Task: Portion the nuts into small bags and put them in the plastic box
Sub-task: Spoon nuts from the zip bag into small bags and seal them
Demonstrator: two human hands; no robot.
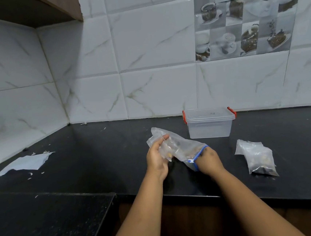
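A large clear zip bag (184, 149) with a blue seal and a few nuts inside is held above the black counter (97, 152). My left hand (157, 158) grips its far end together with a small clear bag. My right hand (209, 160) is pushed inside the blue-rimmed mouth, fingers hidden by the plastic. A clear plastic box (209, 123) with red clips and its lid on stands behind, near the wall. Small filled bags of nuts (258, 158) lie on the counter to the right.
A torn white paper sheet (26, 162) and scraps lie at the left of the counter. Tiled walls close the back and left. The counter's front edge runs below my forearms, with a lower dark surface (47, 223) at the front left.
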